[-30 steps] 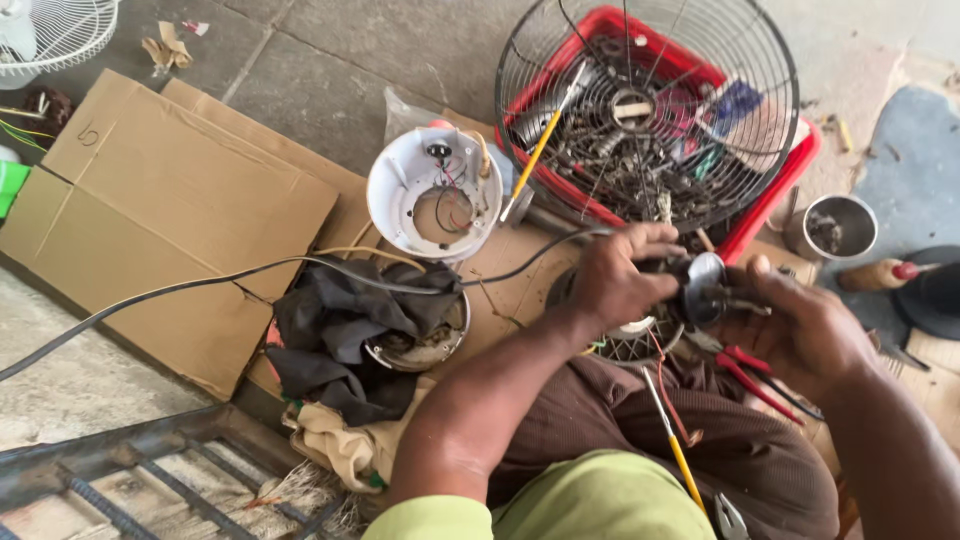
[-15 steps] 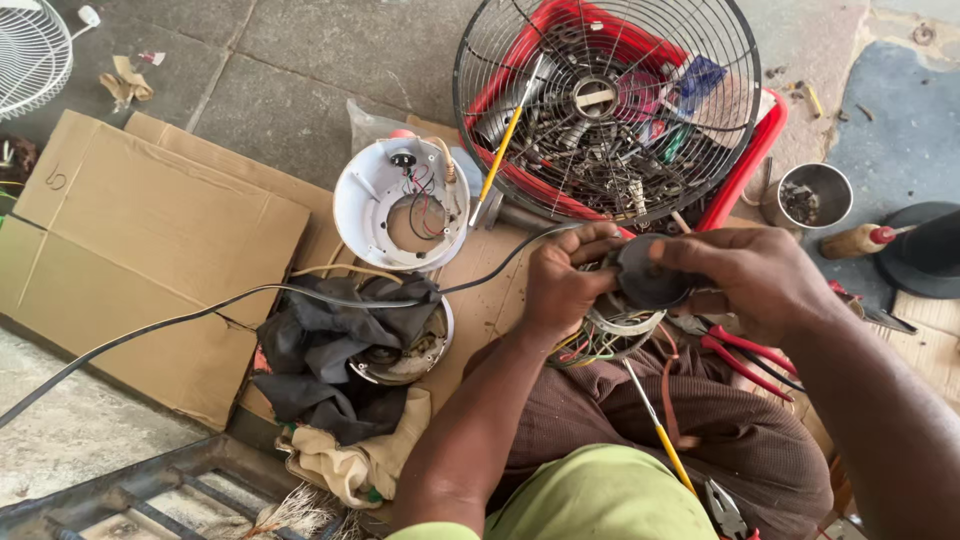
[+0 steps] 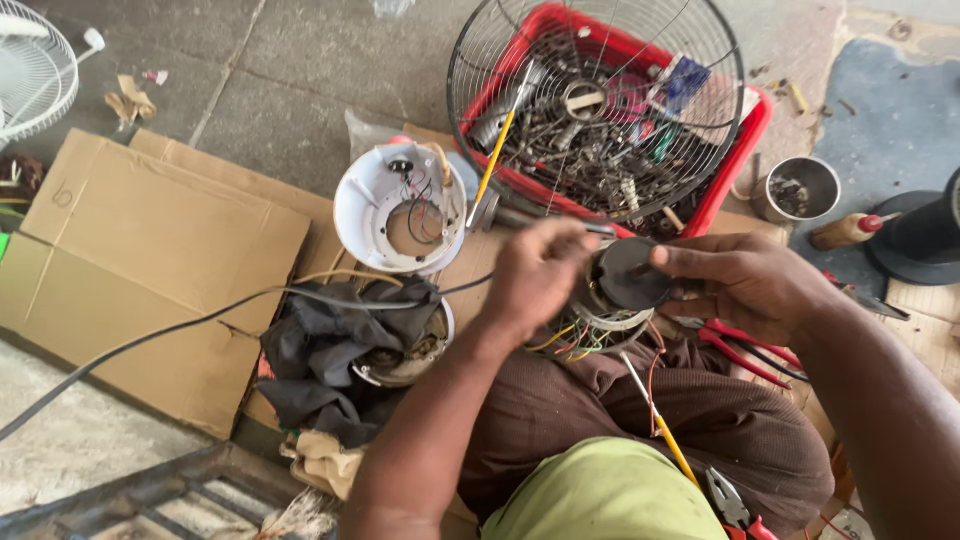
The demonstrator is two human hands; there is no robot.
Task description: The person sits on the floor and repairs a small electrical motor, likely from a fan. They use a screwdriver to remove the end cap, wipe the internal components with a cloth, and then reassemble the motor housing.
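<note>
Both hands point(image 3: 640, 275) on fan motor point(image 3: 622, 285)

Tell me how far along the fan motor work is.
Done: the white housing lies open and empty on the cardboard, and the wire fan guard is off, resting over the red tray. In hand: the left hand and right hand hold the motor, coloured wires dangling. Left: motor, housing and guard are still apart.
</note>
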